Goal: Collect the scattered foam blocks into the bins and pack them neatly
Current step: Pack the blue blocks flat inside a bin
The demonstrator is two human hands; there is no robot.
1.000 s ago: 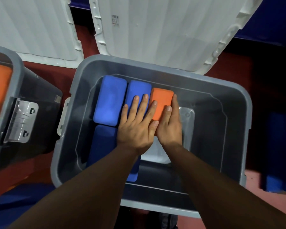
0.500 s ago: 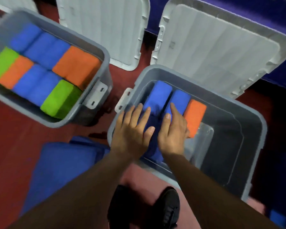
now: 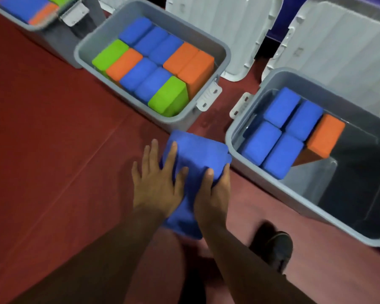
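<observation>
1. Red floor (image 3: 53,172) fills most of the view, with three grey bins in a row at the far side.
2. One blue foam block (image 3: 195,154) lies on the floor, right in front of the person and outside every bin. It sits just before the gap between the two nearer bins.
3. Its long side runs away from the person. The far end points at that gap, and the near end is tucked between the two wrists.
4. The left hand (image 3: 156,185) lies flat against the left part of the block, fingers straight and spread wide.
5. The right hand (image 3: 213,194) grips the right edge: thumb on top, fingers curled round the side.
6. The right bin (image 3: 272,183) holds four blue blocks (image 3: 261,141) in a tidy square, with an orange block (image 3: 325,134) standing beside them. The rest of its bottom is bare.
7. The middle bin (image 3: 130,95) is packed full of blue, orange and green blocks, side by side.
8. A third bin (image 3: 42,34) shows only a corner at the top left — blurry, with blue and orange inside.
9. White lids (image 3: 217,29) lean behind the bins.
10. A dark shoe (image 3: 276,249) stands on the floor near the right bin.
</observation>
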